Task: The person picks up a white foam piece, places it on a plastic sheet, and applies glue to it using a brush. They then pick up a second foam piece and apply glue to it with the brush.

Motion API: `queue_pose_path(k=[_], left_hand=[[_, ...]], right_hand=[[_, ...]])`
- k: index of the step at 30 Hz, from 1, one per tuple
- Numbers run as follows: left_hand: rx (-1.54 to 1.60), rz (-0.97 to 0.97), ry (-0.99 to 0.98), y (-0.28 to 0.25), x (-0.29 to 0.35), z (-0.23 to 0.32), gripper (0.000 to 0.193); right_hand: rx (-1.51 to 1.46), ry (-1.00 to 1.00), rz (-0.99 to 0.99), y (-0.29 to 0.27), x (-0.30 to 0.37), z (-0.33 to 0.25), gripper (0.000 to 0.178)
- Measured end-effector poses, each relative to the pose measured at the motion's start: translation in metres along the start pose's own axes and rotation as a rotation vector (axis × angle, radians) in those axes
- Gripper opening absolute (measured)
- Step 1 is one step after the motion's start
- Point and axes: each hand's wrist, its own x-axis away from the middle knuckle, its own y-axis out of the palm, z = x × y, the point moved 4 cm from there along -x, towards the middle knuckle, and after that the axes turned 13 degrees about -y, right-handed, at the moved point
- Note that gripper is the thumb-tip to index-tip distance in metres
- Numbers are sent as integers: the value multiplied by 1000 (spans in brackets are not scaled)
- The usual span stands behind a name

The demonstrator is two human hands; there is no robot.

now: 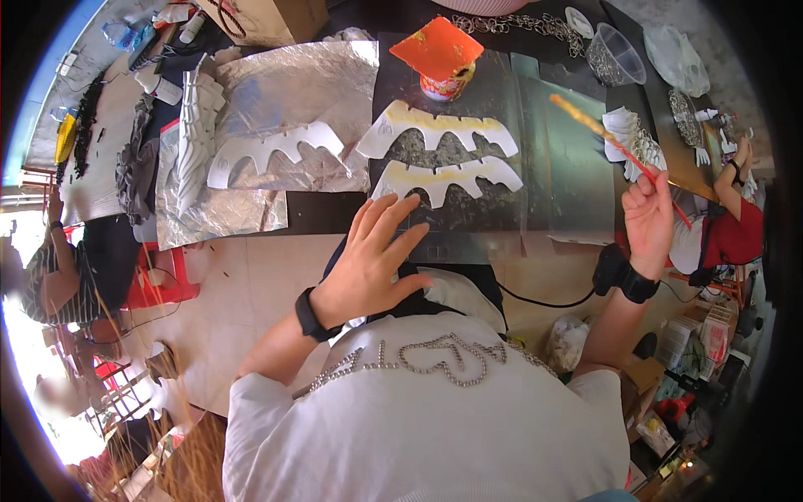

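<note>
My right hand (648, 219) is raised at the right, fingers closed round a thin red stick (615, 144) whose upper end is coated in something yellow. My left hand (375, 255) is open with fingers spread at the table's near edge. Its fingertips are at the lower edge of a white scalloped cutout (443, 178); I cannot tell whether they touch it. A similar cutout (439, 127) lies just behind, with yellowish smears along its upper edge. Farther back stands a small printed can (443, 87) with yellow drips, topped by an orange square sheet (437, 48).
Left, another white cutout (280, 151) lies on silver foil sheeting (293, 79), beside stacked white pieces (198, 125). Right are more white pieces (626, 134), a clear plastic tub (615, 57) and chains (527, 27). Other people sit at both sides, one in red (736, 222).
</note>
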Motion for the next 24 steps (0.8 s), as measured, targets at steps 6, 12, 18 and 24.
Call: queue_pose_path(k=[6, 12, 18, 24], left_hand=[[-130, 9, 47, -48, -47, -3, 64], [-285, 190, 253, -49, -154, -22, 56], [-432, 165, 137, -30, -207, -44, 24], [-153, 228, -67, -39, -214, -52, 16]], right_hand=[[240, -22, -69, 43, -17, 19, 25], [421, -70, -192, 78, -27, 22, 24], [565, -114, -218, 99, -35, 23, 22], [685, -188, -368, 128, -54, 42, 20]])
